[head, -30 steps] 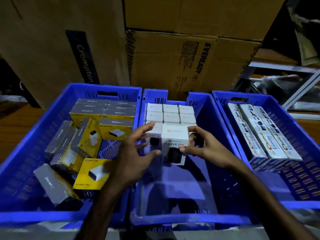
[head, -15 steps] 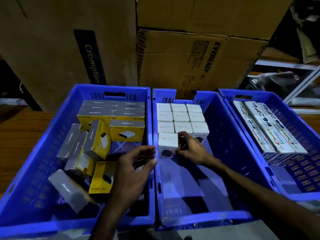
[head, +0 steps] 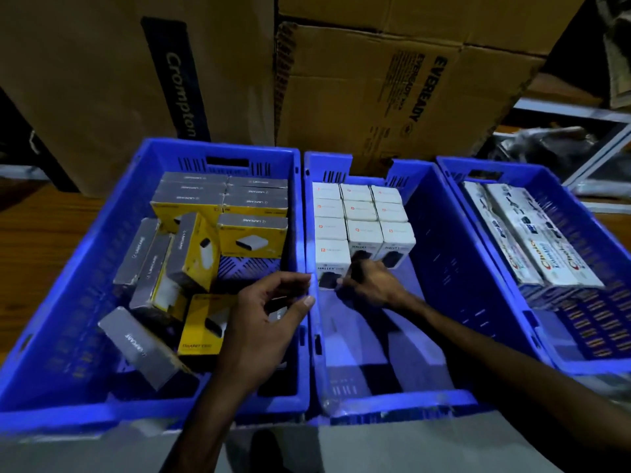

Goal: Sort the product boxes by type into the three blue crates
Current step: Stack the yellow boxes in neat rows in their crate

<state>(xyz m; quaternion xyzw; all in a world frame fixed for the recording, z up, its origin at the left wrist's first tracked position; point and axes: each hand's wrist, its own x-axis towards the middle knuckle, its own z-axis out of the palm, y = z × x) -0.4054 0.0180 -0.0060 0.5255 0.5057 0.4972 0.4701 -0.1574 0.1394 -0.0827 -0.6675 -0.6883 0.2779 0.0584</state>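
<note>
The right hand (head: 370, 285) rests its fingers against the nearest white box (head: 332, 259) in the middle crate (head: 440, 254), not gripping it. The left hand (head: 269, 322) hovers spread and empty over the left crate (head: 68, 302), above jumbled yellow and grey boxes (head: 201, 250). More white boxes (head: 358, 213) stand in rows behind. Long white cartons (head: 532, 240) lie in the right crate (head: 587, 213).

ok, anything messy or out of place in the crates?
Left crate: the yellow-and-grey boxes in front lean and lie jumbled, while its back rows are neat. White boxes and long cartons sit tidy. No type is mixed.
</note>
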